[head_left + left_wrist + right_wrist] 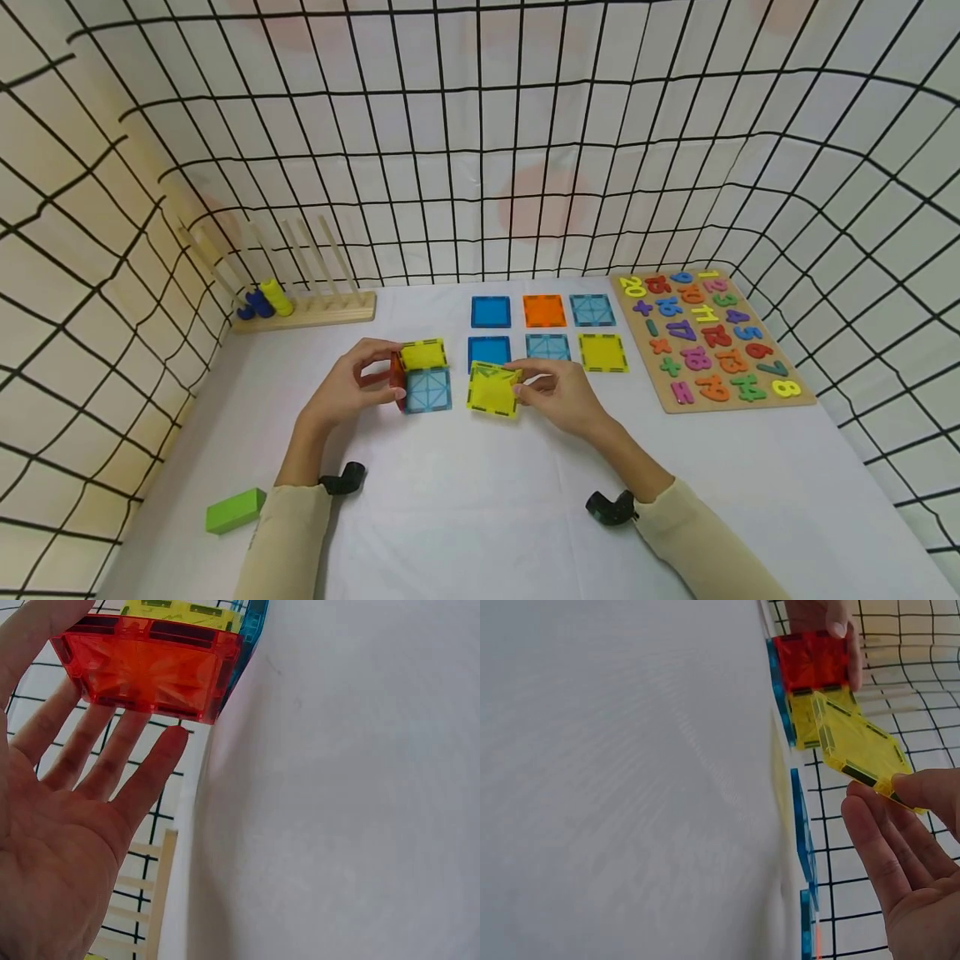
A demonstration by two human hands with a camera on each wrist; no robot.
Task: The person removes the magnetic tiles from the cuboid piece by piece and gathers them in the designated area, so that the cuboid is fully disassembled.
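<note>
My left hand point(347, 383) holds a red magnetic tile point(146, 667) between thumb and fingertips. It stands upright along the left edge of a light-blue magnetic tile point(428, 390) lying flat. Along that tile's back edge rises a yellow magnetic tile point(423, 354), meeting the red one at the corner. My right hand point(558, 393) pinches another yellow magnetic tile point(862, 746) by its edge, tilted and held above the table, just right of the standing tiles. Behind it lies a dark-blue tile point(489, 348), partly covered from view.
More flat tiles lie behind, among them an orange tile point(543, 311) and a yellow tile point(603, 352). A number puzzle board point(656, 379) is at right. At back left stands a wooden peg rack point(330, 310). A green block point(235, 511) lies front left. Black wire mesh point(480, 150) encloses the table.
</note>
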